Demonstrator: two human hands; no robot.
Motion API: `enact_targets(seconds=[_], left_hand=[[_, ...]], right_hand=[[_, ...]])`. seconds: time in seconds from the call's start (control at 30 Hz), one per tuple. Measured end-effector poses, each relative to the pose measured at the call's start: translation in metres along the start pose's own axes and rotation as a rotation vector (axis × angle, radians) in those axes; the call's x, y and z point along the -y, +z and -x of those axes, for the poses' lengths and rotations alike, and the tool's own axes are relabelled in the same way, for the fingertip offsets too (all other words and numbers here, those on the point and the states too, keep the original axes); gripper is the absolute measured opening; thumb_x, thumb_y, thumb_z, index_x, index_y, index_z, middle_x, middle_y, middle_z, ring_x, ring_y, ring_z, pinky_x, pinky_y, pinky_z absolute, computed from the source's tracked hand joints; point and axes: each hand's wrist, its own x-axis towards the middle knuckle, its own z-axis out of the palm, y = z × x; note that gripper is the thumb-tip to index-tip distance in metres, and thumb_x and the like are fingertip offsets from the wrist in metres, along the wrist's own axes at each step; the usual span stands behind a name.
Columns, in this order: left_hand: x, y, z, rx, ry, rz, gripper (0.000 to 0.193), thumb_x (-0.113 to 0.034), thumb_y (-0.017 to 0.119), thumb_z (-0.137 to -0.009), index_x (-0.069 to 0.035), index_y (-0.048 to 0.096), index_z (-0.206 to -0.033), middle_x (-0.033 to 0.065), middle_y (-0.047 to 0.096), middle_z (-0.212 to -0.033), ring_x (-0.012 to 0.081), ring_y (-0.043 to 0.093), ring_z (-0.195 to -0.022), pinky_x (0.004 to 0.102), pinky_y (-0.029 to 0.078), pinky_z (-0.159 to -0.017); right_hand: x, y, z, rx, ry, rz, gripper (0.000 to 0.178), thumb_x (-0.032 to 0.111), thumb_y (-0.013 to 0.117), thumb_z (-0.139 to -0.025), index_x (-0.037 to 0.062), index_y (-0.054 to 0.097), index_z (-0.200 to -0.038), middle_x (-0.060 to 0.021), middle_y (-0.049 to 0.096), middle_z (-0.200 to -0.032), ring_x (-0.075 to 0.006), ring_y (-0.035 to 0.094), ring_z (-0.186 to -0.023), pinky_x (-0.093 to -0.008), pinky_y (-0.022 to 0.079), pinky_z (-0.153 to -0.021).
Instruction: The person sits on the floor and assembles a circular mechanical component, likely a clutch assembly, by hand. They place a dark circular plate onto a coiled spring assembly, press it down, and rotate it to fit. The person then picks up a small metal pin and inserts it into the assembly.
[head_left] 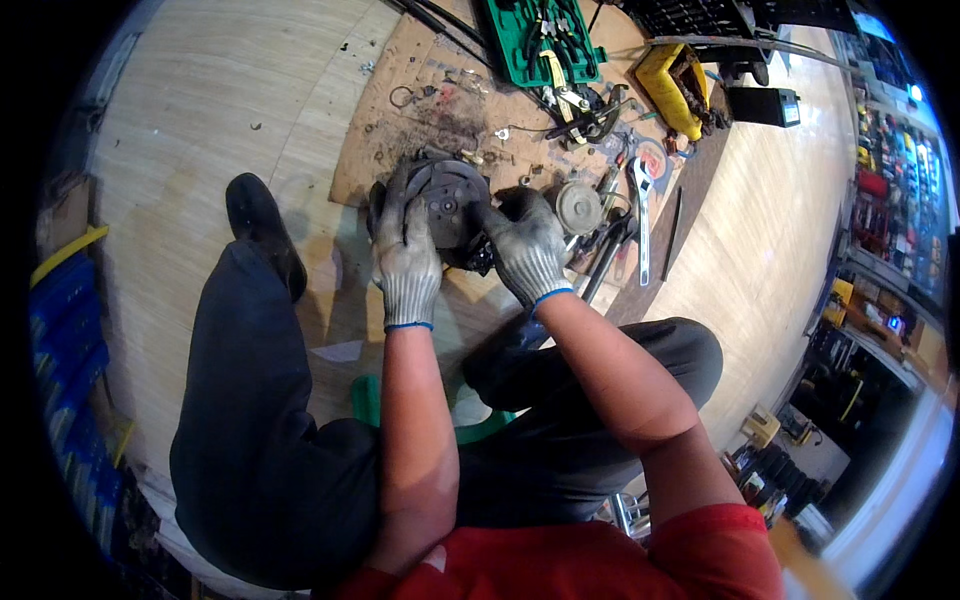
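A dark, greasy metal part with a round pulley-like face [448, 205] is held between my two gloved hands over the near edge of a cardboard sheet [365, 150]. My left hand [405, 245] is closed round its left side, fingers lying along the rim. At the right side, my right hand [528, 245] grips the same part with bent fingers; its fingertips are partly hidden. Just right of that hand lies a round grey metal piece [578, 210]. Farther right is a silver adjustable wrench [643, 215].
A green tool case [508, 45] and pliers with pale yellow handles [555, 72] lie at the far side. A yellow container [672, 90] with dark contents and a black box [763, 107] stand to the right. Small metal bits and a ring [401, 96] litter the cardboard.
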Motion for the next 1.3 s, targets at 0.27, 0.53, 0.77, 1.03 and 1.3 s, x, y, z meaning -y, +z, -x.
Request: enact_targets(seconds=[0.27, 0.53, 0.77, 1.03, 1.3], left_hand=[[0.006, 0.005, 0.003, -0.049, -0.067, 0.092, 0.053, -0.042, 0.053, -0.103, -0.011, 0.053, -0.146, 0.0227, 0.046, -0.152, 0.0403, 0.036, -0.144, 0.0465, 0.028, -0.120], [0.014, 0.007, 0.005, -0.057, -0.017, -0.021, 0.050, -0.042, 0.049, -0.105, -0.014, 0.054, -0.146, 0.0201, 0.044, -0.154, 0.0403, 0.033, -0.146, 0.0477, 0.025, -0.121], [-0.006, 0.000, 0.010, 0.001, -0.097, -0.146, 0.055, -0.046, 0.045, -0.105, -0.016, 0.048, -0.151, 0.0204, 0.042, -0.156, 0.0406, 0.033, -0.146, 0.0480, 0.023, -0.122], [0.020, 0.006, 0.007, -0.029, 0.050, -0.257, 0.052, -0.045, 0.044, -0.106, -0.016, 0.048, -0.149, 0.0125, 0.046, -0.155, 0.0323, 0.037, -0.147, 0.0438, 0.033, -0.117], [-0.010, 0.002, 0.005, 0.062, -0.140, -0.190, 0.056, -0.047, 0.040, -0.106, -0.015, 0.045, -0.152, 0.0134, 0.042, -0.158, 0.0334, 0.033, -0.149, 0.0424, 0.028, -0.120]], right_hand=[[-0.005, 0.004, -0.006, 0.067, -0.243, 0.019, 0.052, 0.037, 0.068, -0.091, 0.0126, 0.061, -0.136, -0.0256, 0.067, -0.116, -0.0434, 0.065, -0.106, -0.0495, 0.053, -0.091], [-0.012, 0.017, -0.002, 0.048, -0.239, -0.007, 0.055, 0.041, 0.063, -0.095, 0.0088, 0.058, -0.139, -0.0252, 0.066, -0.125, -0.0427, 0.063, -0.115, -0.0477, 0.050, -0.098], [-0.015, 0.011, -0.007, 0.173, -0.175, -0.080, 0.060, 0.041, 0.063, -0.095, 0.0005, 0.056, -0.139, -0.0261, 0.063, -0.130, -0.0399, 0.059, -0.125, -0.0440, 0.046, -0.105], [-0.009, 0.011, -0.003, 0.141, -0.174, -0.038, 0.059, 0.042, 0.062, -0.096, 0.0025, 0.057, -0.139, -0.0264, 0.063, -0.130, -0.0410, 0.060, -0.123, -0.0437, 0.046, -0.105], [-0.027, 0.020, -0.006, 0.036, -0.265, 0.023, 0.054, 0.045, 0.060, -0.095, 0.0095, 0.061, -0.136, -0.0226, 0.065, -0.129, -0.0414, 0.062, -0.118, -0.0472, 0.049, -0.100]])
